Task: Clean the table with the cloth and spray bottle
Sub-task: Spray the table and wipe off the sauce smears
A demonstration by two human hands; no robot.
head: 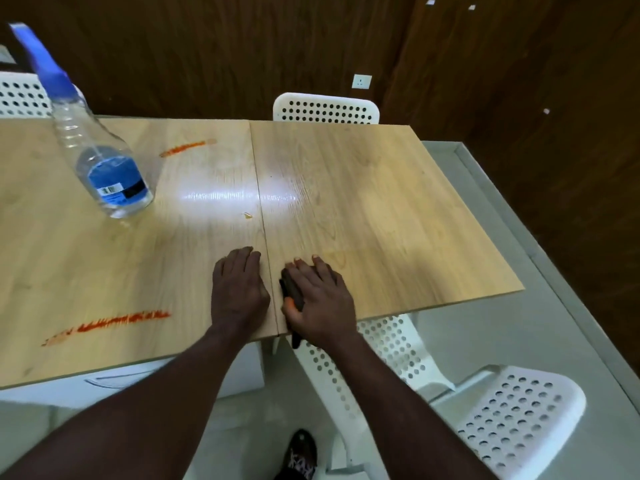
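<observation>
A light wooden table (pixel 363 188) fills the view, with a seam down its middle. My right hand (pixel 320 296) presses flat on a dark cloth (pixel 292 292) near the front edge, just right of the seam; most of the cloth is hidden under the palm. My left hand (pixel 239 289) rests flat on the tabletop just left of the seam. A clear spray bottle (pixel 100 157) with a blue trigger and blue label stands at the back left. Two orange-red smears mark the left half: one (pixel 107 322) near the front, one (pixel 185 148) at the back. A small crumb (pixel 247 215) lies mid-table.
White perforated chairs stand around the table: one (pixel 325 109) behind the far edge, one (pixel 24 95) at the far left, two (pixel 512 410) at the front right. A dark wooden wall runs behind. My foot (pixel 301 452) shows on the pale floor below.
</observation>
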